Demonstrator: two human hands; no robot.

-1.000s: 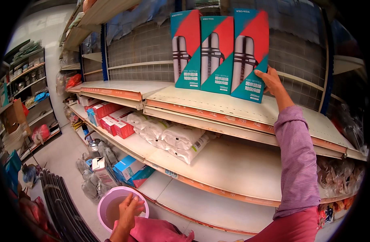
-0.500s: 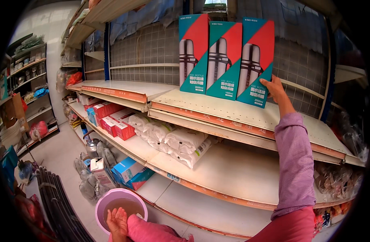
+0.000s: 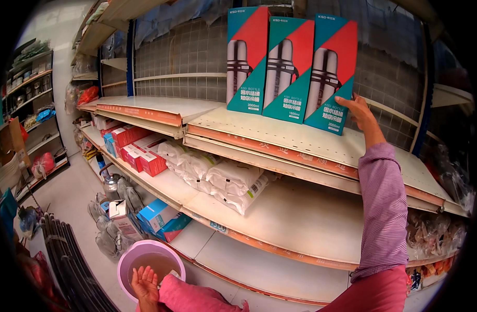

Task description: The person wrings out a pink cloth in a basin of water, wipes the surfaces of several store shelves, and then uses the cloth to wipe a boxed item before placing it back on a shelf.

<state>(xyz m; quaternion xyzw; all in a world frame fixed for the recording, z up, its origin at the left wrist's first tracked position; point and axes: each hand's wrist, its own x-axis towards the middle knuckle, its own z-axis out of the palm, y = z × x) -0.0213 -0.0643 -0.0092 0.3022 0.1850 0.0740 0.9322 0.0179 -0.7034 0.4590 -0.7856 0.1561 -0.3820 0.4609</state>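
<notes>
Three tall teal-and-red bottle boxes stand upright side by side on the upper shelf [image 3: 280, 136]: the left box [image 3: 242, 78], the middle box [image 3: 288, 70] and the right box [image 3: 329, 67]. My right hand [image 3: 364, 115] grips the right box at its lower right edge, thumb on the front face, the other fingers partly hidden behind it. Down at the lower left, my left hand [image 3: 145, 283] is open, palm up and fingers spread, holding nothing. It is above the pink basin [image 3: 125, 260], which has brownish water in it. Something pale shows beside my left sleeve.
White plastic-wrapped packs [image 3: 230, 179] and red boxes [image 3: 137, 156] lie on the middle shelf. Blue boxes [image 3: 158, 216] sit on the bottom shelf. Bagged goods [image 3: 113, 236] and a bundle of dark tubes [image 3: 72, 255] are at floor level, left. A wire-grid panel [image 3: 181, 57] backs the shelves.
The whole view has shifted slightly, with the shelves a little higher and further left. My right hand stays on the right box; my left hand remains open over the basin.
</notes>
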